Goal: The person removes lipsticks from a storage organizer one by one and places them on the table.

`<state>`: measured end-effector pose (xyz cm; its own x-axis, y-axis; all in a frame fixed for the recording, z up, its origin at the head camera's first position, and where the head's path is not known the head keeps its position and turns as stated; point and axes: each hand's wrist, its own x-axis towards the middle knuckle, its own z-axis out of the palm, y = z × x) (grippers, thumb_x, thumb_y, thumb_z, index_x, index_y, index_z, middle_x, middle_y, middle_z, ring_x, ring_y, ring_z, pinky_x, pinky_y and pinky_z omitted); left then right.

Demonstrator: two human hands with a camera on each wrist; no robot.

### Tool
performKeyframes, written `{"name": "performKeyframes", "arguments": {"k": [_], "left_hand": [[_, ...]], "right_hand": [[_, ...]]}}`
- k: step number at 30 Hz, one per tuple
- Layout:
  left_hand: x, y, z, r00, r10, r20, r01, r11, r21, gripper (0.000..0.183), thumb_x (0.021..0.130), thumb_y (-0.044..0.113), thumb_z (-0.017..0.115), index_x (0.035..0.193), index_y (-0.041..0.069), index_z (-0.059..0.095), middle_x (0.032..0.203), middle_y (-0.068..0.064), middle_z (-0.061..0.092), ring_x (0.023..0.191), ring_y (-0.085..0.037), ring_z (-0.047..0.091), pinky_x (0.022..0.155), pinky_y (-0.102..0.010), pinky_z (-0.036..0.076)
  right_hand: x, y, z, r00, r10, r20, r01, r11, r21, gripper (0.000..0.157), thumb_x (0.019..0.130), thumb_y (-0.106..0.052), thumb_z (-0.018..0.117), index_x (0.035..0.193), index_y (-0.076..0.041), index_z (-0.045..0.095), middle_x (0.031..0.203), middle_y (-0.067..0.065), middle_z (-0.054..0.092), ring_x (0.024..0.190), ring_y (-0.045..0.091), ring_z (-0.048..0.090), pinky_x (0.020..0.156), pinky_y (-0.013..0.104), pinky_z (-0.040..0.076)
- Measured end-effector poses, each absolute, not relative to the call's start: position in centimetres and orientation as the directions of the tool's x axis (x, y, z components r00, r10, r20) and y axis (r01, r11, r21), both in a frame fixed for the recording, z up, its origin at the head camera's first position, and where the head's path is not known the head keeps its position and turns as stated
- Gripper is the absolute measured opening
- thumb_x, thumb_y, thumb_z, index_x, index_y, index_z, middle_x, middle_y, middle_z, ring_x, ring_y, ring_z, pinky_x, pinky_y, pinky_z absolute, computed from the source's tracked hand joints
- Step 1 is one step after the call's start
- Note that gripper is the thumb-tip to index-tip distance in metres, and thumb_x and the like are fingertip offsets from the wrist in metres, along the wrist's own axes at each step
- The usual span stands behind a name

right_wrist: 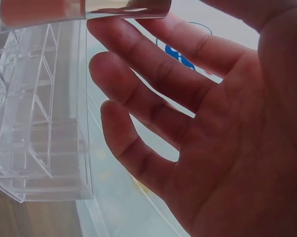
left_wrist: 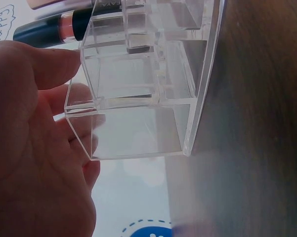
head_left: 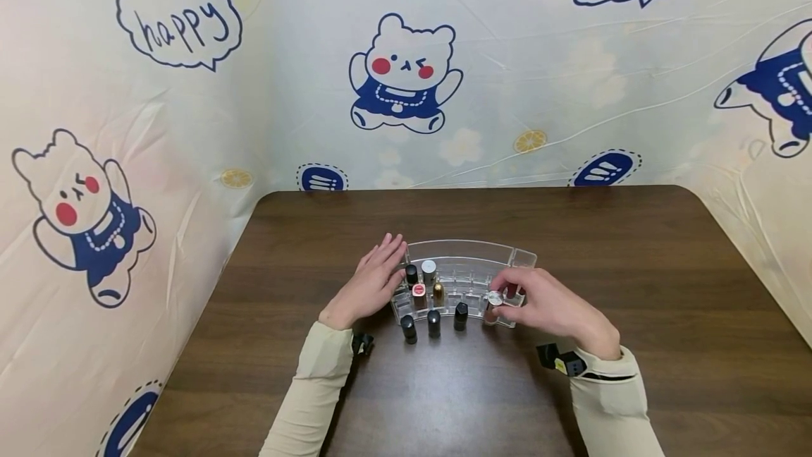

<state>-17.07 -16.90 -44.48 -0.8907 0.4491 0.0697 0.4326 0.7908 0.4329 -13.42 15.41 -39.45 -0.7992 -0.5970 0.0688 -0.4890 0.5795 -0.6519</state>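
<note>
A clear acrylic lipstick organizer [head_left: 472,249], curved and stepped, stands on the table. My left hand [head_left: 371,284] lies along its left end with fingers extended; in the left wrist view, the thumb touches its edge and fingertips show through the clear wall. My right hand [head_left: 548,302] pinches a lip gloss tube [right_wrist: 42,14] with a shiny silver cap and peach-pink body, upright at the organizer's front right. At the organizer's left part stand a black-capped tube [head_left: 411,273], a white-capped tube [head_left: 428,271], a red-topped tube [head_left: 419,292] and a gold-capped tube [head_left: 438,292].
Along the organizer's front edge stand three black-capped tubes, a left one [head_left: 409,328], a middle one [head_left: 434,324] and a right one [head_left: 461,317]. Brown wooden table [head_left: 444,400] lies underneath. A printed cloth [head_left: 507,90] with cartoon bears hangs behind and beside it.
</note>
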Motion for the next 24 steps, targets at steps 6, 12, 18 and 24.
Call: {"name": "performKeyframes", "arguments": {"k": [6,12,18,24], "left_hand": [[-17.1,-16.9,-44.6,-0.891,0.449,0.068,0.432,0.791,0.434,0.055,0.103,0.027,0.043,0.15,0.002,0.031,0.161,-0.008,0.021,0.151,-0.029,0.014,0.12,-0.051,0.017],[-17.0,-16.9,-44.5,-0.892,0.447,0.071,0.43,0.787,0.442,0.054,0.102,0.026,0.045,0.15,0.002,0.032,0.161,-0.009,0.021,0.151,-0.029,0.014,0.12,-0.051,0.016],[-17.0,-16.9,-44.4,-0.892,0.447,0.068,0.428,0.786,0.445,0.055,0.102,0.026,0.045,0.151,0.004,0.03,0.161,-0.008,0.021,0.151,-0.029,0.014,0.121,-0.05,0.015],[-17.0,-17.0,-44.4,-0.89,0.45,0.07,0.433,0.787,0.44,0.055,0.102,0.026,0.045,0.151,0.005,0.029,0.161,-0.009,0.021,0.15,-0.03,0.015,0.12,-0.051,0.016]], "right_hand": [[-13.5,15.0,-39.6,-0.792,-0.607,0.065,-0.497,0.58,-0.646,0.017,0.081,-0.013,0.074,0.095,-0.015,0.066,0.083,-0.008,0.062,0.079,0.015,0.058,0.069,0.03,0.05],[-13.5,14.6,-39.6,-0.791,-0.611,0.031,-0.478,0.585,-0.655,0.018,0.08,-0.014,0.076,0.096,-0.014,0.066,0.085,-0.008,0.062,0.08,0.016,0.058,0.07,0.03,0.051],[-13.5,14.4,-39.7,-0.781,-0.625,0.007,-0.464,0.573,-0.676,0.018,0.08,-0.011,0.075,0.094,-0.014,0.066,0.084,-0.007,0.063,0.079,0.02,0.06,0.068,0.029,0.051],[-13.6,14.3,-39.8,-0.778,-0.628,-0.017,-0.455,0.582,-0.674,0.018,0.079,-0.009,0.075,0.093,-0.014,0.065,0.083,-0.007,0.062,0.077,0.016,0.059,0.068,0.027,0.051]]}}
